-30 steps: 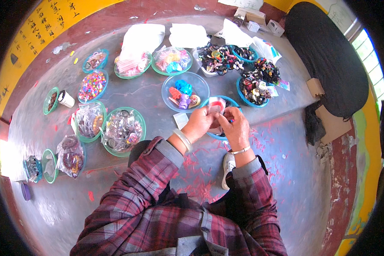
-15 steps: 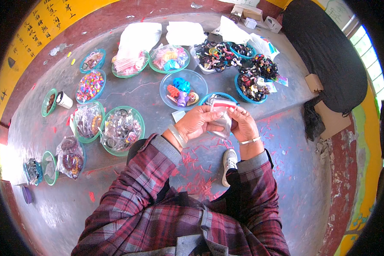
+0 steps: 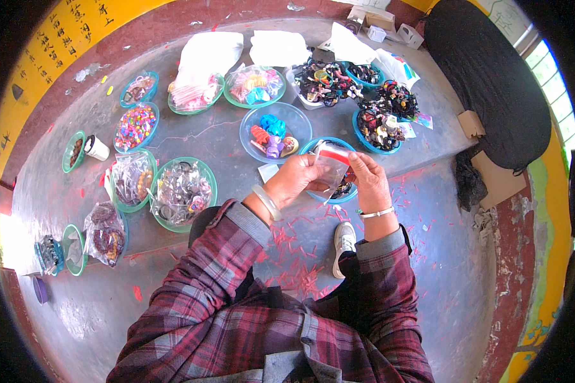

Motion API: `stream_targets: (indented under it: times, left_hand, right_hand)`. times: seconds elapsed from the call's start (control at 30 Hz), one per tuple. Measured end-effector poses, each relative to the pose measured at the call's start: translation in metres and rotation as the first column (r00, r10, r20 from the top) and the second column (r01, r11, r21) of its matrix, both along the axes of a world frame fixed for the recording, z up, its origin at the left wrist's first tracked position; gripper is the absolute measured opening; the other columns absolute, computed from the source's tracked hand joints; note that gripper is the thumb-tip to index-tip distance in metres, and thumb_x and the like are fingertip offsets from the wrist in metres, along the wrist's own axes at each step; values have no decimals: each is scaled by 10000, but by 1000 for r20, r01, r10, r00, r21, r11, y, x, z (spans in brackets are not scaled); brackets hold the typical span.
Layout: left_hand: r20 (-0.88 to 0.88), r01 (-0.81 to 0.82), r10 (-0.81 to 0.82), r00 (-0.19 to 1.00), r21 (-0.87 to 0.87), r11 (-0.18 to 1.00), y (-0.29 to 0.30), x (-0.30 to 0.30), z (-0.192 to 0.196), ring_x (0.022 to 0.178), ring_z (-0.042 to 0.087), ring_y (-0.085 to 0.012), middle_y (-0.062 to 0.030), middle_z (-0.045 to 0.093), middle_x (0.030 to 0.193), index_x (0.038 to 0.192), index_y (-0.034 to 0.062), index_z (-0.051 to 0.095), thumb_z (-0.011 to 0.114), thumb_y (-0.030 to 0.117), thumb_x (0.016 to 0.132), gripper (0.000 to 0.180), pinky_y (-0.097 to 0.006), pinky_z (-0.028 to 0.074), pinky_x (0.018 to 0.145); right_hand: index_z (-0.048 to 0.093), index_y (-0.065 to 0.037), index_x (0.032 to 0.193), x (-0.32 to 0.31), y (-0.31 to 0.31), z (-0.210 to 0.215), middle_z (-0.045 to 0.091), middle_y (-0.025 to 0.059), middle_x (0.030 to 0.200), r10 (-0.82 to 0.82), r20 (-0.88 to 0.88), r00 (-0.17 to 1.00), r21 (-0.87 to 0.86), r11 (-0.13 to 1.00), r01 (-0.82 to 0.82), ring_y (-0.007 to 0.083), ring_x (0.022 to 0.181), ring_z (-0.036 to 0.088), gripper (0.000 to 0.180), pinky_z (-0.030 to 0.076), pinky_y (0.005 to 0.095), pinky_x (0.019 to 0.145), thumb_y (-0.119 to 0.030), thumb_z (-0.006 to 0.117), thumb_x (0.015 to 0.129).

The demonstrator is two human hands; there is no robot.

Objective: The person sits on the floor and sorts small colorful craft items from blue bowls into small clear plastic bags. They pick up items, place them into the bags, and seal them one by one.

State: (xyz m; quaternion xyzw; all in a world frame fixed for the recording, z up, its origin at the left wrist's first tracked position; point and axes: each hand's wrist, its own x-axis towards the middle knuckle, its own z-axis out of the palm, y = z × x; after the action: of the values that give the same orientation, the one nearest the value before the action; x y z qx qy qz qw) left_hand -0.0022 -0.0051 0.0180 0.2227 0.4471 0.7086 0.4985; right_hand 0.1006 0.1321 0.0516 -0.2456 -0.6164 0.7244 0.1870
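A small clear plastic bag [image 3: 329, 171] with a red band along its top is stretched between my hands, above a blue bowl [image 3: 333, 200] of dark hair ties. My left hand [image 3: 292, 180] pinches its left edge between thumb and fingers. On the other side, my right hand [image 3: 371, 184] grips the top right corner. Part of the blue bowl is hidden behind my hands and the bag. Just beyond, a clear basin [image 3: 246, 138] holds blue, red and purple bunched pieces. Whether anything is inside the bag I cannot tell.
Bowls of bagged hair accessories stand at left, including a green one [image 3: 213, 195]. A white tub [image 3: 294, 86] and a blue bowl [image 3: 370, 149] overflow with hair ties. White sacks [image 3: 211, 54] lie behind. Red strips [image 3: 294, 281] litter the floor around my shoe [image 3: 344, 239].
The plastic bag has been tilted and spread flatter, so its red band shows more. My right hand has shifted slightly; more of the blue bowl beneath is visible.
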Motion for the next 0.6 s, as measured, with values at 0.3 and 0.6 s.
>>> stream_targets:
  times: [0.3,0.6]
  left_hand:
    - [-152,75,-69,986,34,997,3,-1,-10,844,582,-122,-41,609,964,1046,10,580,546,112,847,225,-265,483,752]
    - [-198,84,-67,978,80,993,-1,2,3,805,571,-101,-22,607,916,1018,18,593,564,93,839,195,-256,483,741]
  right_hand:
    - [638,-41,802,9,20,-7,605,22,719,82,-69,994,-223,970,-96,111,618,550,133,444,249,567,-170,611,788]
    - [632,-33,793,15,24,0,628,71,758,182,-190,965,-389,888,-245,168,652,599,71,498,313,602,-97,604,779]
